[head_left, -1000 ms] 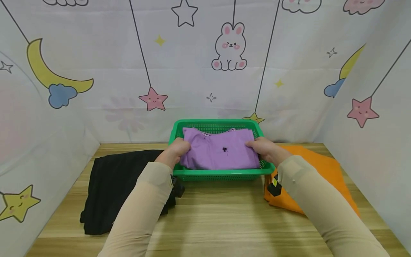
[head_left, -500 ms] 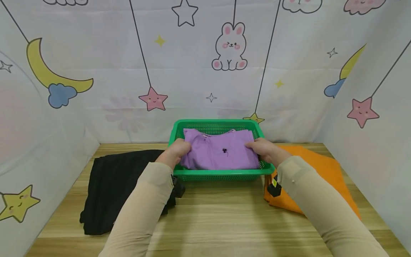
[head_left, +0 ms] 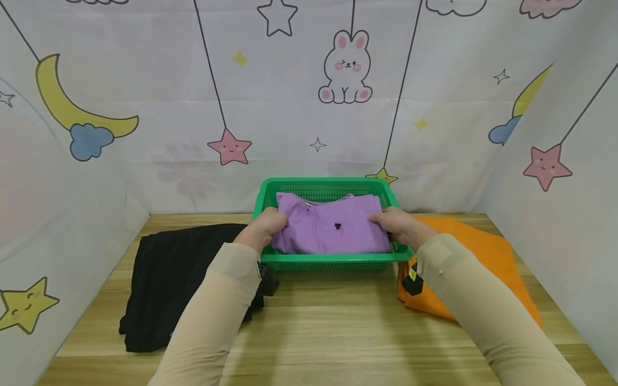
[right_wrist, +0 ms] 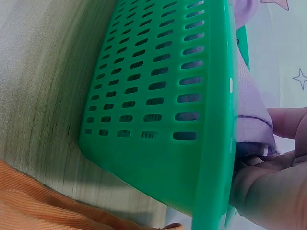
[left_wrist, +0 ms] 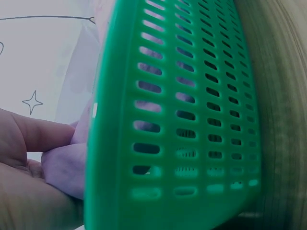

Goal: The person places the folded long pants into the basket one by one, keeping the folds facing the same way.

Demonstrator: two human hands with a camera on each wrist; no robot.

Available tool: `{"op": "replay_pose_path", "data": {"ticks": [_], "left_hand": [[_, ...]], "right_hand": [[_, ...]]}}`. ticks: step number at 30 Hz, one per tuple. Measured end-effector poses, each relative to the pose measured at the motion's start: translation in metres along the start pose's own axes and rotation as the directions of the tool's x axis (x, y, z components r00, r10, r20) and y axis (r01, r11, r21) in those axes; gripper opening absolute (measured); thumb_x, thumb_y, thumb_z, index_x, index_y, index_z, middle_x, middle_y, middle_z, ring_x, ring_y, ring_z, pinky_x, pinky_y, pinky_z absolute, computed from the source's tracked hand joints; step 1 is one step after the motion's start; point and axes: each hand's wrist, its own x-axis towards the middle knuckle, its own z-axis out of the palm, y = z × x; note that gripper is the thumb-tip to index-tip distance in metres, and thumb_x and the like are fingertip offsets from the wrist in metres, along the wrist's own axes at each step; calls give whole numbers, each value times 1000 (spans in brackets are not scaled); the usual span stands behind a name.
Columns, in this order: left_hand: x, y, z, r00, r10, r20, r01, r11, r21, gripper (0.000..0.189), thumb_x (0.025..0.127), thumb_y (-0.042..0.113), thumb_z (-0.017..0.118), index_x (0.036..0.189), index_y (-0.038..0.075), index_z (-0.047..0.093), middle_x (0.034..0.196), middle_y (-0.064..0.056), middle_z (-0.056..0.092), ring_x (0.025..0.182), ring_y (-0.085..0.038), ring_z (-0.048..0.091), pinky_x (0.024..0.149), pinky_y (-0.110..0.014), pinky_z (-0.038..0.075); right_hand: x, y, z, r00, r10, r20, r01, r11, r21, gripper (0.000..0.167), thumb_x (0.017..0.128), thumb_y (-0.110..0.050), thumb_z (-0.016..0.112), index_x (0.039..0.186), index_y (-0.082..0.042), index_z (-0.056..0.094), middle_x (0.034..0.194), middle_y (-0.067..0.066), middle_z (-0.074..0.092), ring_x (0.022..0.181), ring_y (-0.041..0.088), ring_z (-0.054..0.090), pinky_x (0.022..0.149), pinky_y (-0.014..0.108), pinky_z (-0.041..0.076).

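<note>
A pale wood-grain table (head_left: 328,332) bore a green rectangular slotted plastic basket (head_left: 333,258), and the folded purple fabric rectangle (head_left: 321,236) sat inside it. The left hand (head_left: 264,228) pinched the fabric's nine o'clock edge; the right hand (head_left: 404,225) pinched its three o'clock edge. Handling it well seemed to call for level ends, light even tension, and no snagging against the basket.

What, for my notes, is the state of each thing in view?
Green basket: upright, open-topped.
Purple cloth: folded, in the basket, pinched at both sides.
Black cloth: folded, on the table.
Orange cloth: folded, partly hidden by a sleeve.
Left grip: pinching one side.
Right grip: pinching the other.
</note>
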Motion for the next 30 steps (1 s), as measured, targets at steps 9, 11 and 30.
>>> {"op": "replay_pose_path", "data": {"ticks": [9, 11, 30], "left_hand": [[-1, 1, -1, 1000, -11, 14, 10, 999, 34, 27, 88, 2, 41, 115, -2, 43, 112, -13, 39, 84, -24, 36, 70, -32, 34], [-2, 1, -1, 1000, -12, 16, 11, 999, 42, 24, 88, 2, 41, 112, -1, 44, 110, -14, 39, 82, -24, 36, 67, -31, 34], [-1, -2, 1, 999, -3, 45, -1, 998, 70, 13, 88, 3, 41, 101, 2, 41, 108, -12, 37, 85, -25, 35, 71, -34, 32]], "right_hand": [[2, 2, 1, 1000, -4, -8, 4, 1000, -12, 57, 102, -23, 35, 147, 6, 17, 148, 22, 30, 122, 28, 44, 107, 44, 39], [2, 3, 2, 1000, -2, -8, 2, 1000, -17, 58, 102, -23, 35, 147, 7, 16, 147, 23, 30, 122, 28, 44, 107, 44, 39], [5, 6, 6, 1000, -15, -19, 14, 999, -37, 50, 102, -20, 35, 143, 9, 28, 139, 23, 39, 110, 24, 51, 100, 42, 45]]}}
